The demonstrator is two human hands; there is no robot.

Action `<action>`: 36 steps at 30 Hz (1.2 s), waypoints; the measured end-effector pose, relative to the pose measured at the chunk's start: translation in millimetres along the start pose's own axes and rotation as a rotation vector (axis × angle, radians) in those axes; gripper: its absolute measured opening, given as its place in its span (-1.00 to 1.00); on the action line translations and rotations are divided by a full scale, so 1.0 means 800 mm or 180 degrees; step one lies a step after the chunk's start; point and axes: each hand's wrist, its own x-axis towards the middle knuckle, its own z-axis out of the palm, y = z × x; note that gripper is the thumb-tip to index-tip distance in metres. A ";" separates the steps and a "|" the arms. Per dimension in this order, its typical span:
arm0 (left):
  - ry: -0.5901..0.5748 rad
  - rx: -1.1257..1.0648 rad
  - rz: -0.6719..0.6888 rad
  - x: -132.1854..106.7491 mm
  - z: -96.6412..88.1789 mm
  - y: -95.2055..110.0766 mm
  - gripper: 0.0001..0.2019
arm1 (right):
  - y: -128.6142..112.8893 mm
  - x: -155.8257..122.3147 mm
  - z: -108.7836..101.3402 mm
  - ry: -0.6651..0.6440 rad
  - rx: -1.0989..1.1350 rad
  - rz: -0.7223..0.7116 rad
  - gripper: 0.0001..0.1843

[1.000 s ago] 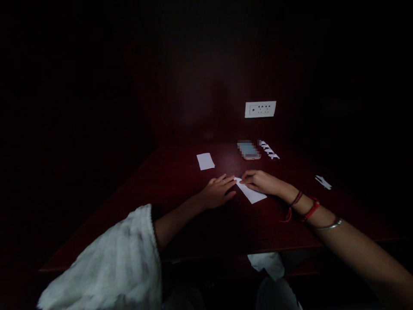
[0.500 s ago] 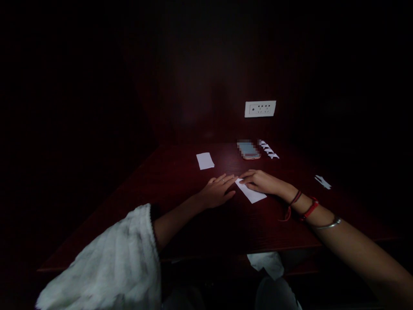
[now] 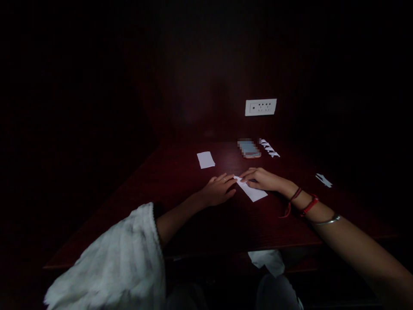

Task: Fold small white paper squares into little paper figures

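Note:
A narrow white piece of paper [image 3: 254, 194] lies slantwise on the dark red table [image 3: 193, 232]. My left hand [image 3: 217, 190] rests flat, its fingers stretched out and their tips at the paper's upper left edge. Over the paper's upper part lies my right hand [image 3: 262, 178], palm down, with the fingers stretched onto the sheet and pressing it to the table. Part of the paper is hidden under those fingers. Neither hand grips anything.
A small stack of white paper [image 3: 205, 159] lies beyond my left hand. Farther back are a phone [image 3: 249, 148] and a row of folded paper pieces [image 3: 269, 148]. White paper strips [image 3: 323, 180] lie at the right. A socket plate [image 3: 260, 107] is on the wall.
The fingers of my right hand have shifted slightly on the paper, and more of its upper left corner shows. My left hand stays nearly in place.

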 end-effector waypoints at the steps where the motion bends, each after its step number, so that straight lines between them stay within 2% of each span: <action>1: -0.0015 -0.0004 -0.0003 0.000 0.000 0.000 -0.57 | 0.000 0.000 0.000 0.0005 0.0010 -0.0003 -0.72; 19: -0.0191 -0.0091 -0.0014 0.001 -0.008 0.002 -0.56 | -0.002 0.000 -0.007 -0.0086 0.0125 0.0104 -0.69; 28: -0.0091 -0.0052 -0.0028 0.003 -0.006 -0.003 -0.57 | -0.003 0.006 -0.002 0.0164 0.0207 0.0161 -0.68; 36: -0.0110 -0.0041 -0.0091 0.003 -0.008 0.003 -0.57 | -0.001 0.009 -0.002 -0.0070 -0.0115 0.0168 -0.60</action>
